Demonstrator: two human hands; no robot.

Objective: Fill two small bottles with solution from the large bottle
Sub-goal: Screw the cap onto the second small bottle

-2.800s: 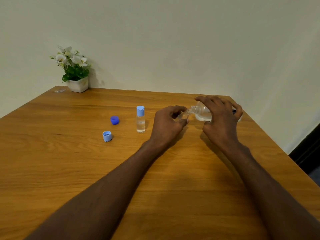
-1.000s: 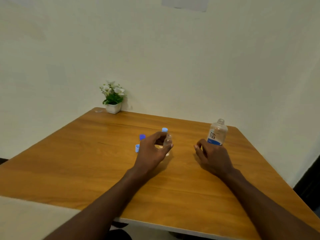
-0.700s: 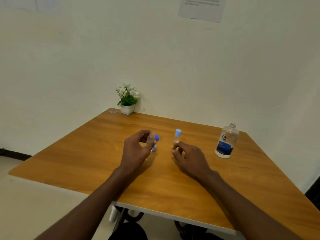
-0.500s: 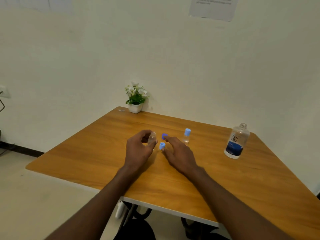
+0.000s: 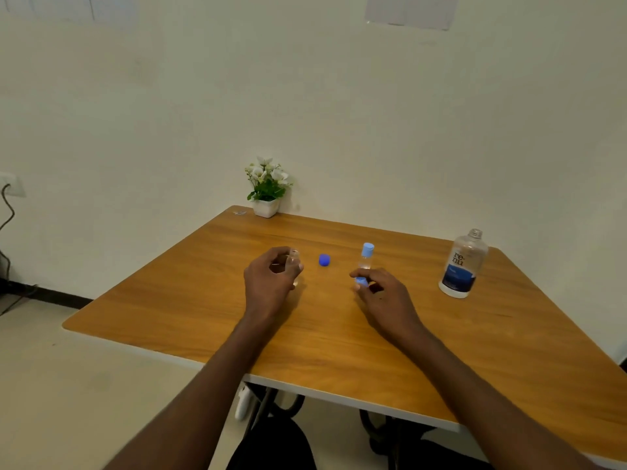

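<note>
My left hand grips the uncapped small bottle; my right hand pinches a light-blue cap. The capped small bottle stands at its 12 o'clock, the large bottle at 2 o'clock.

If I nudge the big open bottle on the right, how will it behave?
The big bottle stands tall on a narrow base near the table edge, so a high push probably tips it. It looks mostly empty, so likely light and easily shifted. It has no cap, so what remains could spill.
</note>
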